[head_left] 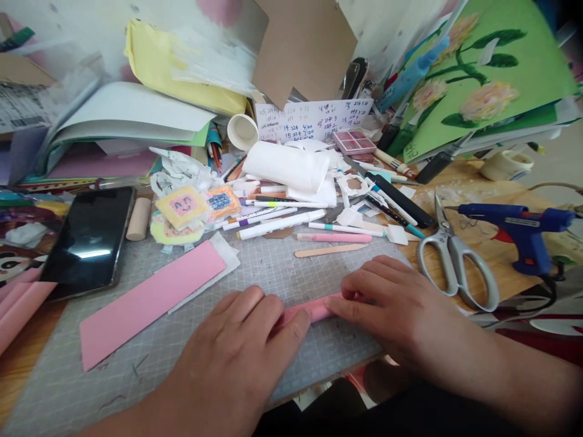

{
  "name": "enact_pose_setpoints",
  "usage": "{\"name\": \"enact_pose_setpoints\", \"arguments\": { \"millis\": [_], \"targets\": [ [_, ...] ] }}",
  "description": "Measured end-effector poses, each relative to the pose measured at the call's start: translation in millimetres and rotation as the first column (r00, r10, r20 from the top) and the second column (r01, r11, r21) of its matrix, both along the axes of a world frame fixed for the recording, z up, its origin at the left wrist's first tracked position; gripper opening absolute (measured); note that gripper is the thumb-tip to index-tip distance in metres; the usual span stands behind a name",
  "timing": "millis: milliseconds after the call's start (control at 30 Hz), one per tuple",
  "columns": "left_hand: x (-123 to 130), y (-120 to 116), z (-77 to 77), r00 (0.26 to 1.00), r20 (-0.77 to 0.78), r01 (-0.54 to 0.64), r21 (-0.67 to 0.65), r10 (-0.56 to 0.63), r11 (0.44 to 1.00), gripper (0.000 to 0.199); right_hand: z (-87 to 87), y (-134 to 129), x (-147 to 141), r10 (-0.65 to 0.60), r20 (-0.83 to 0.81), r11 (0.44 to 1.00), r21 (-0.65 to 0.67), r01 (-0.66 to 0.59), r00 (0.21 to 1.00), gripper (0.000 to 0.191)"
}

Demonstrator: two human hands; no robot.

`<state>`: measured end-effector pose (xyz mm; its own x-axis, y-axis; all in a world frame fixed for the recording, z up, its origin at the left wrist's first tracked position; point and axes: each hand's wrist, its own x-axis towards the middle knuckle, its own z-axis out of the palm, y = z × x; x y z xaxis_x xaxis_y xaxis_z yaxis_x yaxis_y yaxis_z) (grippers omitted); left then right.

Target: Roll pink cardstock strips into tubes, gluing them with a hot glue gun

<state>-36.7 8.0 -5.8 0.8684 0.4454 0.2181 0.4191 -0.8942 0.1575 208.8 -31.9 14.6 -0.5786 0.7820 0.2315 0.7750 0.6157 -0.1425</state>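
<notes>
A narrow pink roll (320,309) lies near the front edge of the grey cutting mat (150,346). My left hand (241,340) is closed over its left end, thumb along the roll. At the right end, my right hand (387,303) grips it with curled fingers, its thumb and index finger near the middle. The fingertips behind the roll are partly hidden. To the left, a flat pink strip (152,303) rests at a slant, partly over a white sheet (231,255).
Beyond my hands are a wooden stick (330,250), a pink pen (334,238), several markers and paper scraps. Grey-handled scissors (455,261) and a blue glue gun (523,224) lie at the right. A black phone (91,237) is at the left, beside a beige cylinder (139,218).
</notes>
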Motion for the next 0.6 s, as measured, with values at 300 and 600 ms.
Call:
{"name": "enact_pose_setpoints", "arguments": {
  "millis": [300, 600],
  "targets": [
    [0.2, 0.9, 2.2, 0.997, 0.002, -0.075, -0.033, 0.075, 0.997, 0.038, 1.5, -0.4, -2.1, 0.004, 0.066, 0.998, 0.056, -0.008, 0.998, 0.024],
    [0.0, 7.4, 2.3, 0.991, 0.051, -0.109, -0.240, 0.124, 0.965, 0.048, -0.8, 1.2, 0.5, 0.028, 0.076, 0.997, 0.073, -0.034, 0.997, 0.022]
  ]
}}
